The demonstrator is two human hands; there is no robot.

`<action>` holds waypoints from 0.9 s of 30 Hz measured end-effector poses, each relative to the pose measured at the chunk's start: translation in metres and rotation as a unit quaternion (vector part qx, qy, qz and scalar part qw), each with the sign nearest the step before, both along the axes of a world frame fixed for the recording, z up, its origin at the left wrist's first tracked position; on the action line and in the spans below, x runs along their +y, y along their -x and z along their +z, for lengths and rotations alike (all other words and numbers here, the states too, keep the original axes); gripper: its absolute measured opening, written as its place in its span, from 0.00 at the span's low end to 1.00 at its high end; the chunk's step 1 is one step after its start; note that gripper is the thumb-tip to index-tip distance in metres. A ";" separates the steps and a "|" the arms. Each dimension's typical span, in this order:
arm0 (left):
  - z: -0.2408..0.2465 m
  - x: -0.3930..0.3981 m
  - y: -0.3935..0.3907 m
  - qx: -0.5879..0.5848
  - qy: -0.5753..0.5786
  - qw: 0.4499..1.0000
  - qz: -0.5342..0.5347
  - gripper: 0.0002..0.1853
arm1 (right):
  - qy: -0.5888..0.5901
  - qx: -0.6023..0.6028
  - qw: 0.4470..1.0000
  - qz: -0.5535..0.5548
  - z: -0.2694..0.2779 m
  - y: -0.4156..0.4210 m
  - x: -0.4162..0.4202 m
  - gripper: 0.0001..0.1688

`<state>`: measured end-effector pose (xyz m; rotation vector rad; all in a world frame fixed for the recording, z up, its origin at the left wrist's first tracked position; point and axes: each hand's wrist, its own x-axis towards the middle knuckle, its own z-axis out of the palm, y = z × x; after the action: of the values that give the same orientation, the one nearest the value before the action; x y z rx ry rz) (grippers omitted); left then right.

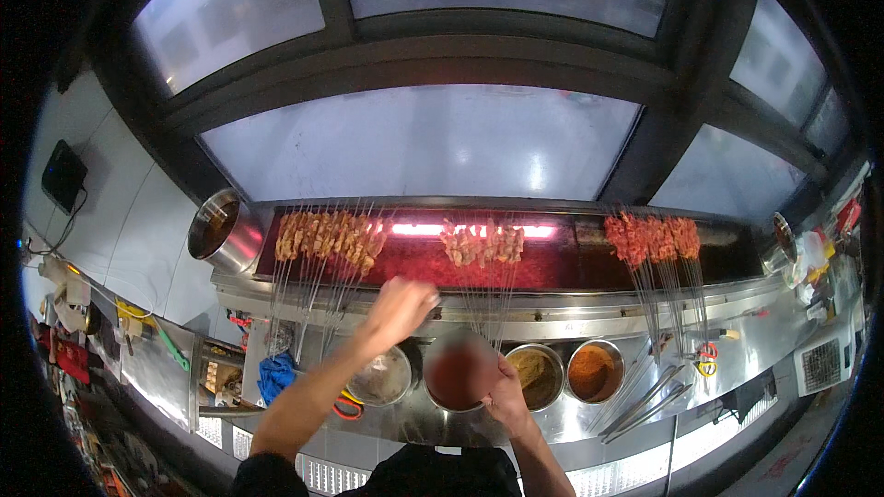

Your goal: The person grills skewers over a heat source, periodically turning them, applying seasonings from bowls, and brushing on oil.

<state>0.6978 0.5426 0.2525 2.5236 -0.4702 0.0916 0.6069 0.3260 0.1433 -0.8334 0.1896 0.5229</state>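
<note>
My left hand (404, 307), slightly blurred, is raised in front of the grill's left half with its fingers curled. Whether anything is inside them is not visible. My right hand (510, 393) is at the right side of a round metal bowl of reddish-brown contents (456, 376), part of which is blurred. The lower ends of the middle meat skewers (483, 243) come down close to its fingers; whether it grips them or the bowl I cannot tell. Those skewers lie across the glowing grill (414, 275). Browner skewers (324, 238) lie left, redder ones (652, 238) right.
Flanking the reddish bowl are a bowl of whitish contents (381, 376), yellowish powder (530, 373) and orange powder (595, 369). Metal tongs (642, 404), yellow-red scissors (706, 359) and a blue cloth (276, 377) lie on the counter. A steel pot (238, 238) stands at the grill's left end.
</note>
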 end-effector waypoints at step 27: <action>0.034 -0.051 -0.116 -0.005 -0.419 0.887 -0.194 0.05 | -0.057 0.098 0.993 0.043 0.006 -0.002 -0.013 0.18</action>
<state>0.8133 0.4917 0.2869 3.1770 -1.2222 -0.3236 0.6086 0.3133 0.1489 -0.6806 0.3018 0.6911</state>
